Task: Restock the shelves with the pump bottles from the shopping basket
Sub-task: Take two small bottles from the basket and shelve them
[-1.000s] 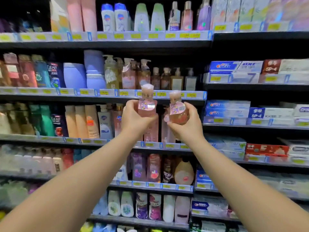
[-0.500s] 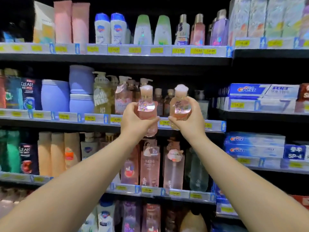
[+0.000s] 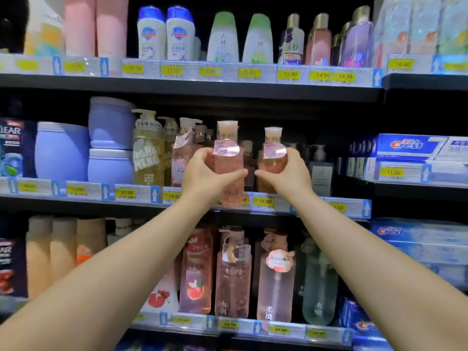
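I hold two pink pump bottles up in front of the second shelf (image 3: 83, 198). My left hand (image 3: 202, 173) grips the taller bottle (image 3: 229, 163) around its middle; its base hangs below the shelf's price strip. My right hand (image 3: 288, 173) grips the second pink bottle (image 3: 273, 153), whose base sits at about shelf level. Both bottles stand upright with pale capped pump heads and shiny foil labels at the neck. Matching pump bottles (image 3: 183, 153) stand on that shelf just left of my hands. The shopping basket is out of view.
Purple tubs (image 3: 109, 138) and a gold-green pump bottle (image 3: 148, 150) fill the shelf's left part. A dark pump bottle (image 3: 320, 171) stands to the right. Toothpaste boxes (image 3: 415, 148) fill the right bay. Pink bottles (image 3: 233, 272) line the shelf below, more bottles (image 3: 166, 34) the shelf above.
Both hands have carried the two bottles up from the third shelf's height to the second shelf and closer to it. The view has tilted upward.
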A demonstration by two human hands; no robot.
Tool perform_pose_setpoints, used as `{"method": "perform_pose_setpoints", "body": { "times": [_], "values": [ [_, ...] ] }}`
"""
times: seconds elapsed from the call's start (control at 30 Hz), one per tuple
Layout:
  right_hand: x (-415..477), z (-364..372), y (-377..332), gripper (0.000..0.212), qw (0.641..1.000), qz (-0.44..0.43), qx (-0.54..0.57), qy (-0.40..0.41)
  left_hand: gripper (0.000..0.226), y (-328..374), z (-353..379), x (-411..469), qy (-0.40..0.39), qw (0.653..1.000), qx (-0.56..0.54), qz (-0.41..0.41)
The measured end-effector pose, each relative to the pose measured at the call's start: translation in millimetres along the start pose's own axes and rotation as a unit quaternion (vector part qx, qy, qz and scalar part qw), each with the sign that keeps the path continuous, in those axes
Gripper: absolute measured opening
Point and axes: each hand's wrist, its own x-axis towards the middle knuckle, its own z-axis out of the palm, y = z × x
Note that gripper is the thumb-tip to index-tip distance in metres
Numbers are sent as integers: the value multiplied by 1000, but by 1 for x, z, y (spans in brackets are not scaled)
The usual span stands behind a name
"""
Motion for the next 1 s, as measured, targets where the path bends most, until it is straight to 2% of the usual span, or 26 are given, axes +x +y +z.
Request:
{"method": "perform_pose_setpoints", "body": {
  "times": [0.13, 0.27, 0.43, 0.47, 0.53, 0.6, 0.67, 0.77, 0.83, 1.0],
  "values": [
    [3, 5, 6, 66, 993, 44, -110, -23, 69, -3, -2, 7, -11, 1000, -15, -8],
    [-2, 8, 7, 69, 989, 54, -137, -1, 56, -6, -2, 10, -26, 999, -33, -16],
    [-10, 2, 0, 73, 980, 67, -184, -37, 54, -10, 0, 8, -43, 998, -44, -27],
    [-12, 0, -2, 73, 978, 62, -196, -24, 54, -10, 1, 7, -48, 998, -41, -23],
    [-20, -7, -10, 65, 984, 20, -171, 53, 55, -12, 1, 5, -57, 998, -29, -13],
    [-29, -13, -23, 42, 988, -54, -88, 114, 60, -11, 2, 2, -60, 998, -17, -6],
    [-36, -14, -37, 28, 992, -81, -37, 92, 67, -9, 2, -1, -54, 999, -1, -1],
    [-44, -9, -57, 36, 999, -52, 0, 3, 68, -5, 2, -7, -51, 999, 6, 17],
    [-46, -6, -67, 41, 999, -40, -14, -29, 65, -4, 1, -10, -49, 998, 12, 27],
    [-50, -1, -83, 59, 992, -57, -108, -20, 65, -3, 1, -13, -21, 994, 78, 72]
  ]
}}
